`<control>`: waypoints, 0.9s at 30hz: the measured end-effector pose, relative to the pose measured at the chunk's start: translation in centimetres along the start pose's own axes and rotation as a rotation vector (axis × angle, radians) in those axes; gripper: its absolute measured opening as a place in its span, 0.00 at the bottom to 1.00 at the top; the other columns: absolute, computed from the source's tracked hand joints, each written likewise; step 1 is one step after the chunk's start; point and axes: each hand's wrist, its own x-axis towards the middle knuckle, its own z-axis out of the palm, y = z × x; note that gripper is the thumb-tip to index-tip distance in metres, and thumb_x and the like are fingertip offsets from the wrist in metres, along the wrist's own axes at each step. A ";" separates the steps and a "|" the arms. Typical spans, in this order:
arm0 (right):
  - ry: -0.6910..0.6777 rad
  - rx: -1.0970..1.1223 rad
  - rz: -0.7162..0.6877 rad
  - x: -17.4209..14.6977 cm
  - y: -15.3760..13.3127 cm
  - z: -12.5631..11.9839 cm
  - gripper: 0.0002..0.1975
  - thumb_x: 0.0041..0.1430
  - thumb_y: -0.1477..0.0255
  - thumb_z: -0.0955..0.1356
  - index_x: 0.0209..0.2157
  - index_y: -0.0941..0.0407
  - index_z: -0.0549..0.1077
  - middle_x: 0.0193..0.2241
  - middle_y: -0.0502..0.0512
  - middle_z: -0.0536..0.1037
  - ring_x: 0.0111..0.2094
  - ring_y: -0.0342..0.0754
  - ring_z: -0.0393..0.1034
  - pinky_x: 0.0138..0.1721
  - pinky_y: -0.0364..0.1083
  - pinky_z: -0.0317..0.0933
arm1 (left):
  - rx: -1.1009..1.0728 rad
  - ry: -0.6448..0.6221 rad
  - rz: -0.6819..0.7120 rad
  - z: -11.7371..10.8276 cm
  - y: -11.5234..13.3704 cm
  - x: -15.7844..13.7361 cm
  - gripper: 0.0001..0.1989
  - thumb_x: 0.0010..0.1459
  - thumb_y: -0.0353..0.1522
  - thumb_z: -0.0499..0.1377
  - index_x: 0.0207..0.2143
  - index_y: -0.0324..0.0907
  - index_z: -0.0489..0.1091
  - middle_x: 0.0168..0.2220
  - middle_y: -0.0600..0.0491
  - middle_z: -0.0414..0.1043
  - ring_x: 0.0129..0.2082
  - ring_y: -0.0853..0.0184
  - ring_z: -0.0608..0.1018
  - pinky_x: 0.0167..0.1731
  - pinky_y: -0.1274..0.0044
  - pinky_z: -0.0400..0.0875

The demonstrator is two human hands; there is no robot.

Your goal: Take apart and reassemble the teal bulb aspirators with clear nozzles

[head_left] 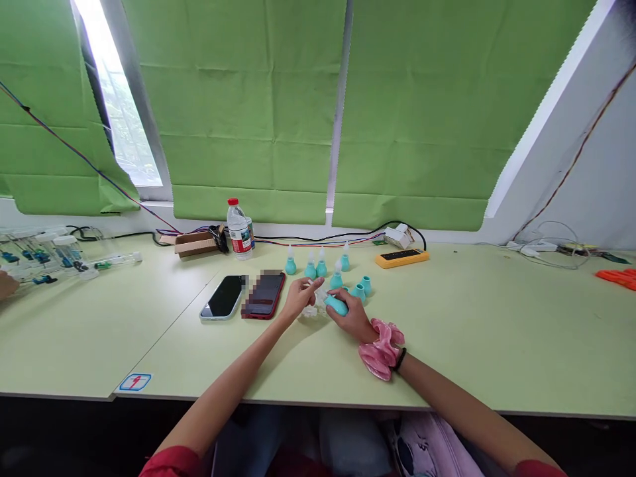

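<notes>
My right hand [354,319] is closed around a teal squeeze bulb [336,305], which lies tilted with its neck toward my left hand. My left hand [299,297] reaches over a small heap of clear plastic pieces [311,311], its thumb and forefinger apart; the other fingers are partly hidden. Just beyond my hands a teal bulb with a white tip [336,278] stands upright, with several similar tipped bulbs [311,268] behind it. Bulbs without tips [366,285] stand to the right, beside my right hand, their necks open.
Two phones, one pale-edged [223,298] and one red-edged [265,296], lie left of my hands. A water bottle [239,230], an open cardboard box [196,244] and a yellow power strip [401,258] stand farther back. Another person's hand [6,285] is near clear tubes [69,255] at far left.
</notes>
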 end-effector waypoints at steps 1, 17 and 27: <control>-0.013 -0.002 -0.019 0.0 -0.1 0.0 0.10 0.45 0.72 0.63 0.34 0.55 0.65 0.29 0.51 0.72 0.29 0.45 0.67 0.31 0.44 0.60 | -0.017 -0.047 -0.026 0.0 -0.2 0.1 0.21 0.50 0.46 0.48 0.15 0.39 0.57 0.08 0.59 0.54 0.08 0.77 0.57 0.10 0.84 0.50; 0.090 -0.026 -0.028 -0.2 0.2 -0.5 0.11 0.48 0.71 0.62 0.36 0.57 0.64 0.30 0.54 0.71 0.30 0.46 0.66 0.32 0.44 0.60 | 0.261 0.020 -0.037 -1.5 -1.7 1.1 0.15 0.51 0.43 0.50 0.25 0.40 0.63 0.19 0.54 0.62 0.24 0.68 0.69 0.26 0.78 0.60; 0.088 -0.011 0.056 0.1 0.2 -0.1 0.11 0.49 0.70 0.62 0.36 0.57 0.64 0.30 0.54 0.72 0.30 0.46 0.67 0.32 0.44 0.60 | 0.223 0.049 0.024 -0.2 -0.5 0.0 0.10 0.49 0.32 0.53 0.32 0.36 0.71 0.27 0.49 0.70 0.30 0.66 0.70 0.31 0.77 0.61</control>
